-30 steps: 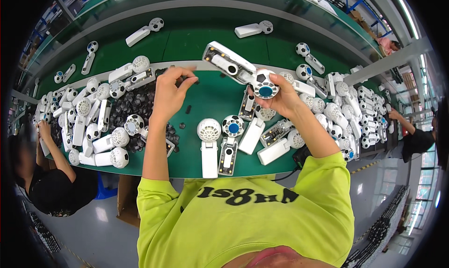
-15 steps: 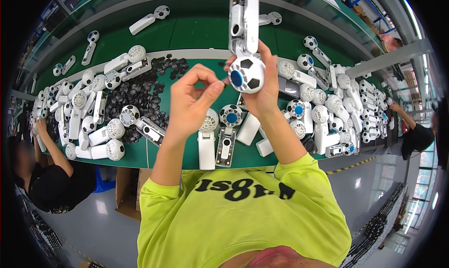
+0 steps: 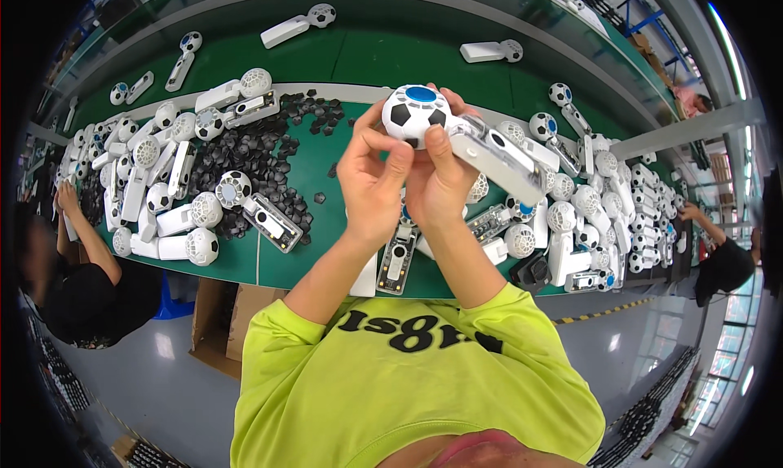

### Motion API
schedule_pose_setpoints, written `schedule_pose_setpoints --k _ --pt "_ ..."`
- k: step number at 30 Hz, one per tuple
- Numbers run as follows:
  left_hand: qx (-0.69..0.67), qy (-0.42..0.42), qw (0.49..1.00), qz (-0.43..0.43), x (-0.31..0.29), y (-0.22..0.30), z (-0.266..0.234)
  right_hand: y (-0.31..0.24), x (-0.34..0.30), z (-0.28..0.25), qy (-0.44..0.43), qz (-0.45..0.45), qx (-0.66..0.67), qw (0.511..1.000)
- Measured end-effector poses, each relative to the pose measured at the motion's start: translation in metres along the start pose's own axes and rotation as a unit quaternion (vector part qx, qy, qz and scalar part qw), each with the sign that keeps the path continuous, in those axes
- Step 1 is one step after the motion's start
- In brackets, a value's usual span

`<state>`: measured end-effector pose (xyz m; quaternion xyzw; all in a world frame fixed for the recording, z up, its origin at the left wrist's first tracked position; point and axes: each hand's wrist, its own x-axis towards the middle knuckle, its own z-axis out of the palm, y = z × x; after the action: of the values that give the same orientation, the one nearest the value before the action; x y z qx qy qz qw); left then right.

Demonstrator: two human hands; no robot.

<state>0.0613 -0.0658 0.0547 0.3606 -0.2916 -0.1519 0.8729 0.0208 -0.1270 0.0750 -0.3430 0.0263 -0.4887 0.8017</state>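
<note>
In front of my chest I hold up a white handheld fan with a football-patterned ball head. Its blue round disc faces up, and its pale handle slants down to the right with part of its inside showing. My left hand is closed at the left side of the ball, fingertips against it. My right hand grips where ball and handle meet, its thumb pressed on the ball's front. The far fingers are partly hidden behind the fan. Whether a small piece sits between my left fingertips cannot be seen.
Loose black pentagon pieces lie on the green table to the left. Piles of similar fans flank both sides, and several lie on the green strip beyond. People work at far left and far right.
The fan has come lower and tipped over: its handle pointed up and now slants down to the right. My left hand has moved from beside the ball onto it.
</note>
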Motion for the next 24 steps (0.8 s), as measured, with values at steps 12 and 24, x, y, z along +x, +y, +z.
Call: schedule_pose_setpoints --k 12,24 --pt "-0.220 0.054 0.973 -0.039 -0.005 0.021 -0.002 -0.001 -0.011 -0.032 -0.224 -0.086 -0.169 0.956" --pt "0.031 0.040 0.994 0.098 0.025 0.009 -0.005 -0.010 0.020 -0.007 -0.248 0.073 -0.220 0.941"
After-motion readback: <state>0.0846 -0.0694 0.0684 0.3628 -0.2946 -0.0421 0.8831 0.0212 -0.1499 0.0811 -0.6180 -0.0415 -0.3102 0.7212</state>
